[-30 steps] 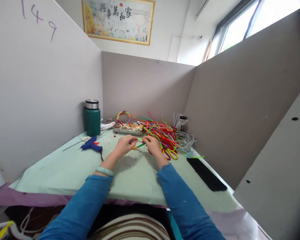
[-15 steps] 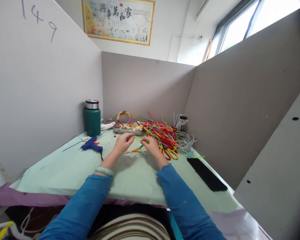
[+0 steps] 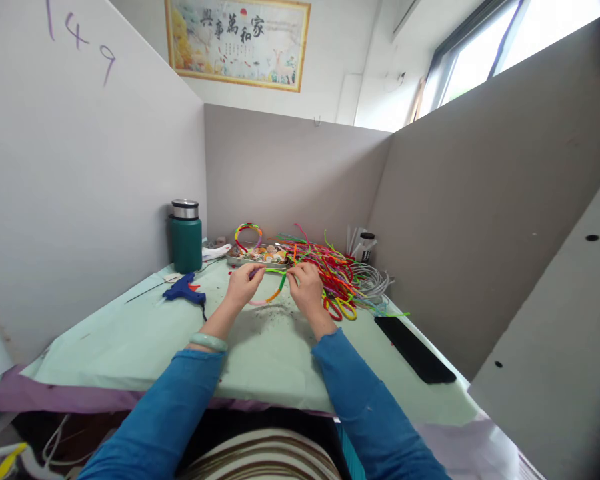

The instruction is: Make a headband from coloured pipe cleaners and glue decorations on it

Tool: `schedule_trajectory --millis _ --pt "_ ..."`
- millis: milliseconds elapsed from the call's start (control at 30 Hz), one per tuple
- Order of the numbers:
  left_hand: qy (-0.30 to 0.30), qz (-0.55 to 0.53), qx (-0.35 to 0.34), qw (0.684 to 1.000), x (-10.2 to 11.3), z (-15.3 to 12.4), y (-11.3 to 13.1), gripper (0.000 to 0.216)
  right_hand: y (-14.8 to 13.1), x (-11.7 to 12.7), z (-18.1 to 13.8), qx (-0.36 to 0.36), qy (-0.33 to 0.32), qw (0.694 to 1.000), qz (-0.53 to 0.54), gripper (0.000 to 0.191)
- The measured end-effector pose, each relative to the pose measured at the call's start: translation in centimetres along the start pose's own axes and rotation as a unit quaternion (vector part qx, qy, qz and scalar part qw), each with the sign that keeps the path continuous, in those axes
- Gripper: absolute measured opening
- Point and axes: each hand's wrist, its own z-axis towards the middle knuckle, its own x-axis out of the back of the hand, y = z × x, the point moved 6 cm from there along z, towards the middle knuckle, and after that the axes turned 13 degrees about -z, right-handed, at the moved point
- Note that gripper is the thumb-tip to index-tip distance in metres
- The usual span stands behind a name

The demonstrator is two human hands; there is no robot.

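Observation:
Between my hands is a hoop wrapped in pipe cleaner (image 3: 273,298), with pink, orange and green stretches along its lower right side. My left hand (image 3: 244,284) pinches the hoop's left and upper part, and its fingers cover that side. A light green pipe cleaner (image 3: 276,271) runs across the top from the left fingertips towards the right ones. My right hand (image 3: 306,287) is closed in a pinch at the hoop's upper right, by the light green end. An orange strand stands up just behind the right fingers; whether they touch it I cannot tell.
Behind my hands, a metal tray (image 3: 257,265) holds small pieces, and a finished-looking wrapped hoop (image 3: 249,227) leans there. Coloured pipe cleaners (image 3: 330,267) are heaped right. A blue glue gun (image 3: 185,289) and green bottle (image 3: 186,243) stand left; a black strip (image 3: 414,350) lies right.
The hands have drawn slightly apart, the left one moving a little left. The light green pipe cleaner now lies flatter across the top, and more of the green stretch shows.

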Motion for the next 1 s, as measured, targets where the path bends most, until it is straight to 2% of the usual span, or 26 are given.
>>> schedule_trajectory --millis 100,200,333,467,567,633,700,767,867,1000 --pt "0.023 0.023 -0.005 0.999 0.4 0.1 -0.3 0.023 -1.2 -0.9 -0.4 0.045 -0.078 0.995 0.051 0.020" --pt "0.034 0.050 -0.007 0.998 0.6 0.1 -0.4 0.022 -2.2 -2.1 -1.0 0.072 -0.179 0.974 0.122 0.017" --pt "0.024 0.067 -0.021 0.997 0.5 0.1 0.0 0.021 -2.5 -3.2 -1.5 0.047 -0.281 0.931 0.228 0.018" --pt "-0.003 0.042 -0.027 0.999 0.0 0.0 0.3 0.020 -2.2 -4.1 -1.9 0.010 -0.335 0.903 0.270 0.020" --pt "-0.034 0.020 -0.026 0.999 -0.5 -0.1 0.4 0.020 -2.5 -4.7 -2.2 0.000 -0.353 0.886 0.300 0.025" --pt "-0.047 0.005 -0.014 0.999 -0.7 -0.2 0.3 0.021 -2.7 -4.9 -2.2 -0.011 -0.343 0.883 0.320 0.025" --pt "-0.050 -0.018 0.008 0.999 -0.7 -0.2 0.1 0.023 -2.7 -4.8 -2.0 -0.023 -0.312 0.895 0.318 0.021" --pt "-0.050 -0.040 0.035 0.997 -0.7 -0.1 0.0 0.028 -2.6 -4.5 -1.7 -0.025 -0.283 0.913 0.293 0.024" --pt "-0.051 -0.061 0.064 0.995 -0.6 -0.1 -0.1 0.032 -2.6 -4.2 -1.6 -0.017 -0.278 0.924 0.263 0.029" --pt "-0.053 -0.079 0.071 0.993 -0.6 -0.1 -0.2 0.027 -2.6 -4.1 -1.5 -0.018 -0.264 0.930 0.255 0.029"
